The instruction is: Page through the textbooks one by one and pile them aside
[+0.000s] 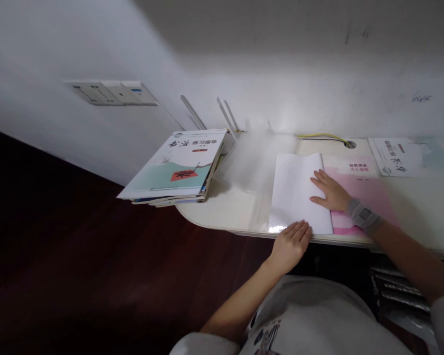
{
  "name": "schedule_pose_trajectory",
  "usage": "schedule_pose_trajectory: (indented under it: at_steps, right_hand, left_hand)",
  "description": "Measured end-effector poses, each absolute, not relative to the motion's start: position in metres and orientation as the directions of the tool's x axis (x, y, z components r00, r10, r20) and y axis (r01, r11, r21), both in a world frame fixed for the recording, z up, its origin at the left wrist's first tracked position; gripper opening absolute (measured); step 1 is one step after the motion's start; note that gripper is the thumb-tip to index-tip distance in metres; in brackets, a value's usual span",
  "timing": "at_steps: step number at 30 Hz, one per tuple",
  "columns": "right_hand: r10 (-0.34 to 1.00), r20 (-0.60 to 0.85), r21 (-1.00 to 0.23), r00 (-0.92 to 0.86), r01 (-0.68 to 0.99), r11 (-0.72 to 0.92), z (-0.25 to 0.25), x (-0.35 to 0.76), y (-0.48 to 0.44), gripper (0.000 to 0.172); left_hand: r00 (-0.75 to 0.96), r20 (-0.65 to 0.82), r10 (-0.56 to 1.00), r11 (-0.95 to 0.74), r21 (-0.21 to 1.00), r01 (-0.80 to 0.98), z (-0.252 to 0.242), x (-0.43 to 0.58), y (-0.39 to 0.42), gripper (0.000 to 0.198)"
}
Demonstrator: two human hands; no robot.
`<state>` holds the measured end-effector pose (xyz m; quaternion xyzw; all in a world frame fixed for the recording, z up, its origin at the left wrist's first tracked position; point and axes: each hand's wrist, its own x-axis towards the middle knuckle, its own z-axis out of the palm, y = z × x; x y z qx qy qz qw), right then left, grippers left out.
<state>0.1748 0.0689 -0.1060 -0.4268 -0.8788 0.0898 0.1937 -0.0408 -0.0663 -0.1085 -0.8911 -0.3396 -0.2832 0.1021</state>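
A book with a pink cover [358,197] lies on the desk, with a blank white page or inner cover [296,192] spread flat to its left. My right hand [329,191], with a grey watch on its wrist, rests palm down on the white surface near the pink cover, fingers spread. At the desk's front edge, my left hand [291,244] lies with extended fingers on the bottom edge of the white sheet. Clear plastic film [244,167] stretches over the desk to the left of the sheet. A shiny glint shows at the sheet's lower left corner.
A stack of books [177,165] overhangs the desk's left end. Behind it, pale upright antennas [227,118] stand by the wall. A yellow cable [323,136] runs into a desk hole. Another booklet [399,158] lies at the right. Wall sockets [111,92] are at the left.
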Motion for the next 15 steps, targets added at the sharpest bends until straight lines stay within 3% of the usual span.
schedule_pose_trajectory:
  at_steps: [11, 15]
  right_hand:
    - [0.78, 0.237, -0.384, -0.579, 0.682, 0.623, -0.106, 0.177, 0.077, 0.077]
    - [0.896, 0.226, -0.494, -0.383, 0.747, 0.444, -0.11, 0.17, 0.12, 0.081]
  left_hand:
    - [0.581, 0.592, 0.558, -0.719, -0.005, 0.695, -0.107, -0.035, -0.068, 0.03]
    - [0.611, 0.575, 0.544, -0.727, -0.041, 0.686, -0.104, -0.022, -0.062, 0.033]
